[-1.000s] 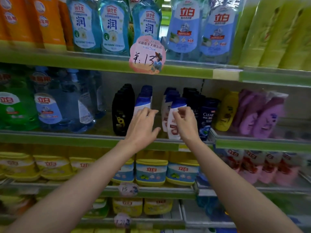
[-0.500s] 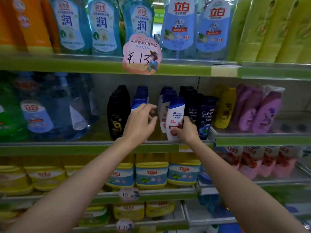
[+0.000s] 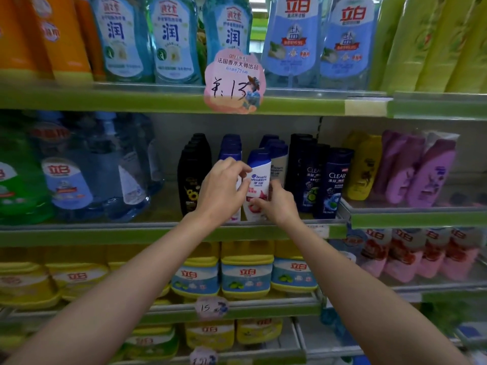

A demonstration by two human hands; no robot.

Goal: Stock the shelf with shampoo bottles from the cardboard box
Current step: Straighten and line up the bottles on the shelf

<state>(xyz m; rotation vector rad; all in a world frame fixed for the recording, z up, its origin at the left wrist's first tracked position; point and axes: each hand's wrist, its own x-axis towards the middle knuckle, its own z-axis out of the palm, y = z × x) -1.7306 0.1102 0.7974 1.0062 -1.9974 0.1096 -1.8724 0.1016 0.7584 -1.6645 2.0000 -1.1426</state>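
Both hands grip one white Head & Shoulders shampoo bottle [image 3: 257, 185]: right hand [image 3: 276, 204] pinches its lower body, left hand [image 3: 224, 188] curls round its left flank. Bottle stands upright, slightly tilted, at the middle shelf's [image 3: 105, 233] near edge, between its own row and the Clear bottles [image 3: 332, 180] on the right.

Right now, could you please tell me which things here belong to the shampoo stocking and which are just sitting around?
Part of the job:
white shampoo bottle
left hand
right hand
middle shelf

Just sitting there:
black bottles
dark blue bottles
purple pouches
price tag
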